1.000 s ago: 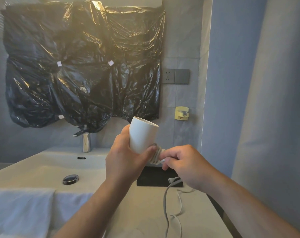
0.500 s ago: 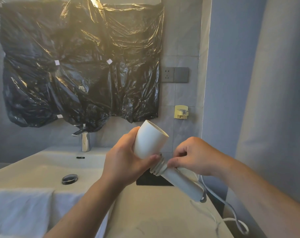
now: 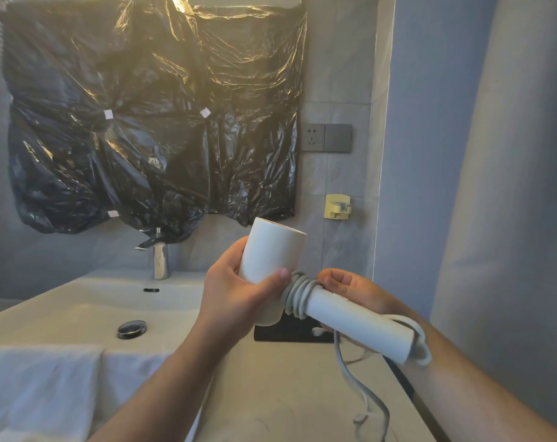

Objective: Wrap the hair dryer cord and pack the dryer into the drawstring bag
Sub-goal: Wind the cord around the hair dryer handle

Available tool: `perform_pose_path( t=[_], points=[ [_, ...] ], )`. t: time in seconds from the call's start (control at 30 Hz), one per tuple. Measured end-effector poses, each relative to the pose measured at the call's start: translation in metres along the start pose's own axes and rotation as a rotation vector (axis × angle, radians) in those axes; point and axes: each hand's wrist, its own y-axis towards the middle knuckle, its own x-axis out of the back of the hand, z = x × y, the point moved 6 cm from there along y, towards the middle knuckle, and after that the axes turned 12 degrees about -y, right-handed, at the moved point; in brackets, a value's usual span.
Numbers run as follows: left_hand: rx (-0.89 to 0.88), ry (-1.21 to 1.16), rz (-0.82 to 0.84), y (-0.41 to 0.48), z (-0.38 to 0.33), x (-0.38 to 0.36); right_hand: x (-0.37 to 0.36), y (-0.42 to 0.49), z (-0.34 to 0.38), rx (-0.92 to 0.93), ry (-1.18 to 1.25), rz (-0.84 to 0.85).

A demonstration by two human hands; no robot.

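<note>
A white hair dryer point(image 3: 272, 260) is held above the counter, barrel pointing up and handle slanting down to the right. My left hand point(image 3: 235, 291) grips the barrel. Several turns of grey cord point(image 3: 298, 293) sit around the top of the handle. My right hand point(image 3: 350, 290) is behind the handle and pinches the cord at the coil. The loose cord hangs from the handle's end and trails down onto the counter point(image 3: 302, 393). A black object point(image 3: 290, 330), perhaps the drawstring bag, lies on the counter behind the dryer, mostly hidden.
A white sink point(image 3: 89, 301) with a chrome faucet point(image 3: 160, 261) is on the left, a white towel point(image 3: 41, 387) over its front edge. Black plastic point(image 3: 149, 116) covers the mirror. A wall socket point(image 3: 326, 137) and a yellow hook point(image 3: 337, 206) are on the tiled wall. A curtain point(image 3: 510, 186) hangs on the right.
The dryer's barrel has tipped more upright. My right hand has gone round behind the handle with the cord, and the coil has more turns. The loose cord now hangs closer to the middle.
</note>
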Motion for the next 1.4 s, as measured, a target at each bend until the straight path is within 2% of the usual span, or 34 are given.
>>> perform_pose_path(
  t=[0.13, 0.27, 0.37, 0.57, 0.67, 0.8, 0.87, 0.97, 1.27, 1.4],
  points=[
    [0.008, -0.029, -0.053, -0.001, 0.000, 0.000, -0.015, -0.002, -0.012, 0.061, 0.543, 0.021],
    [0.018, -0.008, -0.107, -0.002, 0.002, 0.002, -0.028, 0.004, -0.024, 0.132, 0.848, 0.151],
    [0.030, 0.018, -0.155, -0.005, 0.003, 0.004, -0.032, 0.001, -0.026, 0.122, 0.858, 0.097],
    [0.013, 0.068, -0.250, -0.006, 0.003, 0.007, -0.026, 0.002, -0.032, 0.029, 0.702, -0.204],
    [-0.005, 0.120, -0.277, -0.009, 0.001, 0.005, -0.023, 0.000, -0.031, 0.025, 0.569, -0.294],
    [-0.026, 0.160, -0.315, -0.010, 0.003, 0.004, -0.023, -0.004, -0.030, 0.007, 0.185, -0.404],
    [-0.028, 0.179, -0.337, -0.011, 0.005, 0.004, -0.024, -0.006, -0.027, 0.005, 0.105, -0.419],
    [-0.020, 0.188, -0.374, -0.010, 0.009, 0.006, -0.028, -0.010, -0.022, 0.014, -0.046, -0.395],
    [-0.078, 0.367, -0.421, -0.010, 0.005, 0.007, -0.048, -0.019, -0.006, -0.026, -0.910, -0.283],
    [-0.103, 0.475, -0.382, -0.009, 0.008, 0.015, -0.050, -0.033, 0.008, -0.023, -1.103, -0.234]
  ],
)
